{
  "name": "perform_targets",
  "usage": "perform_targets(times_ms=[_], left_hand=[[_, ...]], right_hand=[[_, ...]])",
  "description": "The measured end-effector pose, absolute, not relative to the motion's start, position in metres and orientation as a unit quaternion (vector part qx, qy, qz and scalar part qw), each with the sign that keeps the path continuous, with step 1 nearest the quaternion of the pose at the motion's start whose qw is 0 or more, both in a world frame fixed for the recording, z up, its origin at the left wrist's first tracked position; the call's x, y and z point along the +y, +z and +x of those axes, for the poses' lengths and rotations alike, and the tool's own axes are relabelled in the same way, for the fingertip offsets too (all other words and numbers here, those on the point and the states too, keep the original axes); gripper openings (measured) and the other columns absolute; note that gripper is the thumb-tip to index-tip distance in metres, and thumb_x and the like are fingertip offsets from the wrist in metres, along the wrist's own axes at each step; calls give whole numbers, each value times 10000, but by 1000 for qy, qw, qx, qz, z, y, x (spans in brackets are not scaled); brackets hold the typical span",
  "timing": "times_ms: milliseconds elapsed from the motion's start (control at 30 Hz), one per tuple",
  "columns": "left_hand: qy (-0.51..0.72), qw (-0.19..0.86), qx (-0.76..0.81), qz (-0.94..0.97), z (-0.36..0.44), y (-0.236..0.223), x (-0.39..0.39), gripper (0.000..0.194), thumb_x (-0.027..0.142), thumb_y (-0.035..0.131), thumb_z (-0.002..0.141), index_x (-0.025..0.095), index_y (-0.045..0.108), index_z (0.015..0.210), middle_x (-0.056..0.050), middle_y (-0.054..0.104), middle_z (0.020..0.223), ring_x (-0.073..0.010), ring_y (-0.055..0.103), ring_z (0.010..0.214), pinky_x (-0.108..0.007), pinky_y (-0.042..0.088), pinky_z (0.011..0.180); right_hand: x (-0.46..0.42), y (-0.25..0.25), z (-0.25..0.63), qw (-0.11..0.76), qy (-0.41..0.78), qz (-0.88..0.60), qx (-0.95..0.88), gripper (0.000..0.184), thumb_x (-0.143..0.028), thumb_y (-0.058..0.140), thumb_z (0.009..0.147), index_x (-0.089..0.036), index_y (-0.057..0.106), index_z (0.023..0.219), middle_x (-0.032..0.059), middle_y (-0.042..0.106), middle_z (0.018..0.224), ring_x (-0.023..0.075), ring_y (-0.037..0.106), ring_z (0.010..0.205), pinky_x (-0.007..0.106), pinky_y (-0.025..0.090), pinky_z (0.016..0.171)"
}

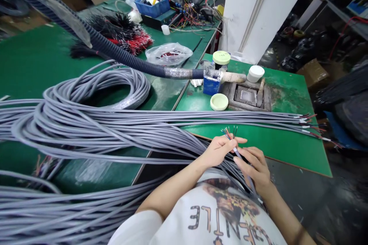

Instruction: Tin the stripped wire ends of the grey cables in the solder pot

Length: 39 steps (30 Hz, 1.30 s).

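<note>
Close to my body, a grey cable [237, 153] points up and away, its stripped end fanned into several thin coloured wires [229, 133]. My left hand [220, 149] pinches the cable end between thumb and fingers, just below the bare wires. Lower down, my right hand [255, 166] is closed around the cable's grey jacket. More grey cables [198, 143] run from the left and pass beneath my hands. Past my hands, a row of grey cables [244, 116] lies across the green table, its wire ends [312, 126] at the right.
A large cable coil [94, 88] fills the table's left side. Across the table hangs a dark corrugated hose [129, 58], its end above a solder pot [248, 95]. Nearby stand a pale green lid [219, 102], a white-capped jar [255, 73] and a blue box [211, 85].
</note>
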<state>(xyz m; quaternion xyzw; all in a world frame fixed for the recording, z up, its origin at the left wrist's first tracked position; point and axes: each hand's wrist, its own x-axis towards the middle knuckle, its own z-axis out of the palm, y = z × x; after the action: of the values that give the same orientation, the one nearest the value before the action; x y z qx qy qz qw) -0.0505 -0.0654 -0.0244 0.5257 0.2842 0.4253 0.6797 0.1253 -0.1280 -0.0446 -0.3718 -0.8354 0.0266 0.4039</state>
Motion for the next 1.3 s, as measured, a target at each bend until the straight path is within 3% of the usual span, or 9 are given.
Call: perform_targets(times_ms=[233,400,600,767,867,967,1067,1200,1300], left_hand=[[353,464,267,768,-48,-20,-47,375,413,551,872,151,645,1123,-85,701,920,-188,601,831,-328,450,816],[282,225,335,870,-35,-24,-20,340,338,473,919,163,592,1184,-101,641,1119,-239,534,1004,-376,403,859],[193,96,411,886,3,-35,8,259,279,585,840,157,595,1068,-116,599,1040,-281,496,1008,-401,399,804],[220,128,400,880,10,-26,16,131,246,548,851,146,587,926,-103,581,938,-243,517,915,-368,433,779],[303,168,375,860,1,-12,0,143,256,474,894,157,558,954,-83,569,942,-209,518,893,-330,446,775],[342,198,312,864,-9,-4,-26,157,271,445,907,165,546,963,-68,576,915,-195,518,873,-311,445,756],[313,227,268,883,-18,-13,-46,147,286,478,892,174,559,942,-55,579,863,-187,521,809,-303,438,713],[279,345,259,858,-25,-29,-57,129,264,534,863,166,589,927,-56,585,839,-180,526,801,-295,433,715],[310,476,253,783,-25,-27,-58,204,284,607,822,162,618,984,-55,593,853,-174,534,809,-295,436,744]], right_hand=[[-191,-37,202,317,-81,-509,-796,498,-127,585,820,-269,544,1295,88,640,1176,269,594,1057,448,490,881],[-267,-43,262,116,-93,-720,-678,467,-214,487,872,-206,500,1338,90,709,993,252,664,817,411,492,782],[-239,-58,200,219,148,-725,-636,300,-340,487,898,-239,635,1138,59,690,1113,228,649,1009,352,513,877],[-171,-57,140,316,411,-633,-575,308,-381,487,903,-229,650,1115,88,710,1028,214,674,889,330,546,781],[-132,-44,138,472,477,-580,-462,399,-410,476,907,-208,551,1243,107,708,989,204,674,801,345,549,712],[-99,-18,160,661,418,-522,-339,452,-439,470,893,-211,495,1282,111,702,1004,224,675,858,372,546,701],[-84,13,182,771,253,-490,-319,423,-397,468,878,-161,549,1220,77,708,817,201,670,701,365,539,649],[-87,31,174,757,210,-493,-375,346,-357,402,922,-167,559,1165,-47,531,478,131,479,390,299,463,465],[-90,23,150,639,282,-565,-440,313,-387,390,942,-189,572,1102,-89,381,403,98,365,341,214,345,390]])
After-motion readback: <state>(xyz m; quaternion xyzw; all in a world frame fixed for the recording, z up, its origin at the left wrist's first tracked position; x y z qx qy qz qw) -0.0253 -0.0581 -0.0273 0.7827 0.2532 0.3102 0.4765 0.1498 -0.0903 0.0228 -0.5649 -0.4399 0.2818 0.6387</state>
